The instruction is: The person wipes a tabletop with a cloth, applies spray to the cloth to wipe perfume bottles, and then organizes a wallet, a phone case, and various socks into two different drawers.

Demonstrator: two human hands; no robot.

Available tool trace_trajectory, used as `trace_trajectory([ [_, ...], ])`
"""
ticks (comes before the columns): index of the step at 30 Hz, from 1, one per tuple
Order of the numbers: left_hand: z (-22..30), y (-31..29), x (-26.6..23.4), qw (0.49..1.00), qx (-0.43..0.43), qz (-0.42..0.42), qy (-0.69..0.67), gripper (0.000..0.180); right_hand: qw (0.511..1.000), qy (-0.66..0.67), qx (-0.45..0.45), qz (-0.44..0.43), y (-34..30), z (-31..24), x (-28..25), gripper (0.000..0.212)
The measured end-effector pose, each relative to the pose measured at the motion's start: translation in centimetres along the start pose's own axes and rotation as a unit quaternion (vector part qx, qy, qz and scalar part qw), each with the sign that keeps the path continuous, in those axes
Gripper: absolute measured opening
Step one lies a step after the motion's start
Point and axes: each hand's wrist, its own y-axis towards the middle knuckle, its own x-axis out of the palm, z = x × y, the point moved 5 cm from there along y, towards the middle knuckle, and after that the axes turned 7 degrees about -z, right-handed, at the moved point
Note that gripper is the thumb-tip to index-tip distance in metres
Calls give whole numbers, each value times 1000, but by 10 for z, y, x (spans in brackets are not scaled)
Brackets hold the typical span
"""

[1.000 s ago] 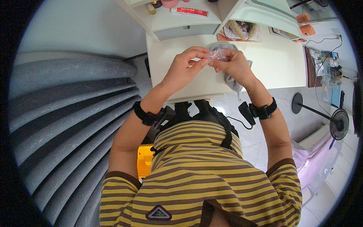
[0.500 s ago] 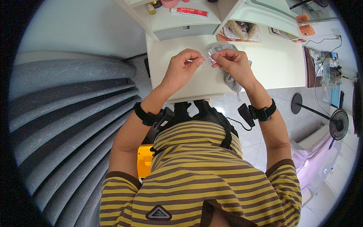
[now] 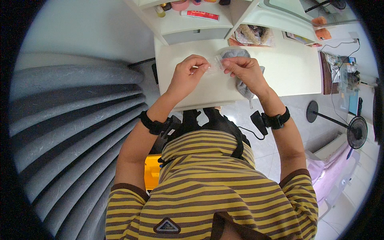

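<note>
Above the white desk [image 3: 288, 72], a small piece of clear plastic [image 3: 216, 65], perhaps a little bag, stretches between my two hands. My left hand [image 3: 187, 75] pinches its left end between thumb and fingertips. The right end is held by my right hand [image 3: 245, 73], also in a pinch. Beneath and behind that hand lies a grey soft cloth item [image 3: 235, 53] with a thin cord end hanging at the desk's front edge. My right hand and wrist cover much of it, so its full shape is hidden.
On the shelf over the desk lies a red and white tube [image 3: 200, 15]. A fluffy beige item [image 3: 252, 35] rests at the desk's back. A grey curtain [image 3: 76, 116] hangs at left, and a black standing fan [image 3: 357, 133] is at right.
My hands have drawn slightly apart, the left moving a little leftward and down. More of the clear plastic shows between them.
</note>
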Motion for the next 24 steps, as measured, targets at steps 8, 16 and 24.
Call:
trace_trajectory([
  [8, -3, 0, 1, 1000, 11, -4, -13, 12, 997, 71, 17, -36, -2, 7, 3, 22],
  [16, -8, -3, 3, 999, -15, -21, -40, 12, 991, 116, 50, -36, -6, 6, 7, 24],
  [24, -21, 0, 17, 997, -28, -44, -54, 9, 996, 60, 59, 4, -4, 16, -1, 19],
])
